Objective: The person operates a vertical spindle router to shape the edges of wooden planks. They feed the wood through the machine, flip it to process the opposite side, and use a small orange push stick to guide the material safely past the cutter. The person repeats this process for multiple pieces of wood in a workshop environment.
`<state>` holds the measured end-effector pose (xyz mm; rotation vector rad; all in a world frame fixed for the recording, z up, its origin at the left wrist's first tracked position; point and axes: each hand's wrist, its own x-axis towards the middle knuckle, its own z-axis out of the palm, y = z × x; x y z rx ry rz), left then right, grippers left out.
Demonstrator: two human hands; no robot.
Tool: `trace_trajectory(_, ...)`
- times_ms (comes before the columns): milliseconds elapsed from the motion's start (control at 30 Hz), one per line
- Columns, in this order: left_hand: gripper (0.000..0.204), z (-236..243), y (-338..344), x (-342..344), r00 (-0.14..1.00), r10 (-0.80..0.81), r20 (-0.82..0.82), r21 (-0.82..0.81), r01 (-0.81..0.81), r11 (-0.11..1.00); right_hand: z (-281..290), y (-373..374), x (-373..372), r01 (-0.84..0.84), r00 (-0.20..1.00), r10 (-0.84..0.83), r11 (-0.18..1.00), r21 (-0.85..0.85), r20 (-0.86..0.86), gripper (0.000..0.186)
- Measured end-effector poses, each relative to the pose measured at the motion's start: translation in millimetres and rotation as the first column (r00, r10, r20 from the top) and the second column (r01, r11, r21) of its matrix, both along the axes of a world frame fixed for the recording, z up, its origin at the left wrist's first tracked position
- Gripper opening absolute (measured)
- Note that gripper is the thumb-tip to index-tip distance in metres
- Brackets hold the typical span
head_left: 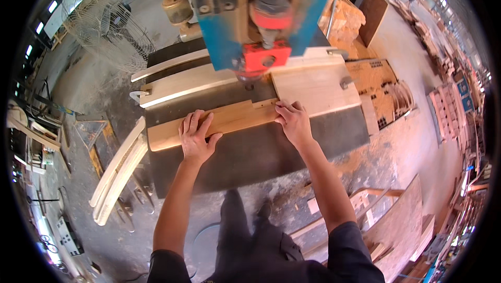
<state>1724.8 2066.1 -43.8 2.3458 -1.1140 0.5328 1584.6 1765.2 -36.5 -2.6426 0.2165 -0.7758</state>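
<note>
A long wooden workpiece (232,120) with a stepped cut toward its right end lies on the dark machine table (250,160). My left hand (195,136) grips its left part, fingers over the top and thumb at the near side. My right hand (291,122) holds its right end, fingers curled over it beside a pale wooden board (313,87). Just beyond the workpiece hangs the machine head (266,58), a red block on a blue body (209,27). A pale wooden strip (185,92) with a clamp at its left end runs behind the workpiece.
Curved pale pieces (121,169) rest on a stand left of the table. A wire fan (104,27) stands at back left. Sawdust-covered boxes (383,97) sit right of the table, with stacked wood (443,110) farther right and a plywood sheet (396,220) at lower right.
</note>
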Motion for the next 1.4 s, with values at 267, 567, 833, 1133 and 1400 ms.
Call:
trace_trajectory(267, 0.066, 8, -29, -2, 0.964, -0.263, 0.028, 0.083, 0.260, 0.962, -16, 51, -171, 0.358, 0.920, -0.371, 0.927, 0.115, 0.125, 0.022)
trace_trajectory(567, 0.079, -41, 8, 41, 0.961, -0.188, 0.203, 0.306, 0.120, 0.944, -51, 320, -498, 0.988, -0.055, -0.986, -0.076, 0.134, -0.159, 0.007)
trace_trajectory(833, 0.072, -50, 49, 73, 0.939, -0.334, 0.084, 0.203, 0.312, 0.928, -117, 507, -661, 0.792, -0.593, -0.681, -0.590, -0.157, -0.429, 0.034)
trace_trajectory(1133, 0.086, 7, 36, 12, 0.988, -0.148, -0.040, 0.115, 0.152, 0.982, -163, 613, -689, 0.777, -0.412, -0.632, -0.620, 0.109, -0.656, 0.084)
trace_trajectory(1400, 0.081, 20, 40, -5, 0.986, -0.140, -0.089, 0.168, 0.153, 0.974, -80, 600, -660, 0.704, -0.695, -0.492, -0.614, -0.358, -0.524, 0.080)
